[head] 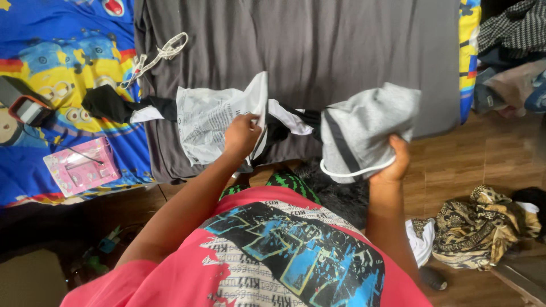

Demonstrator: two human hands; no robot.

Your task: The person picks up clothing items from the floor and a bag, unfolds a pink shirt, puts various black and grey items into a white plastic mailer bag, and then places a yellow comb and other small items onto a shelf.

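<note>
Bed [51, 68] with a cartoon sheet; a big grey cloth [318, 45] is spread flat over its right part, reaching the near edge. On that cloth near the near edge lies a white printed plastic bag [207, 122] over a black-and-white garment [122, 108]. Left hand [242, 133] pinches the bag's right edge, fingers closed. Right hand [392, 162] grips a grey garment [364, 131] (bunched, dark stripe, white trim), held up off the bed's near-right corner. Judging by this, the grey garment isn't bagged or laid down yet. Clutter: patterned cloth pile [483, 224] on the floor right, pink box [79, 165] at the bed's near-left, white cord [159, 54].
</note>
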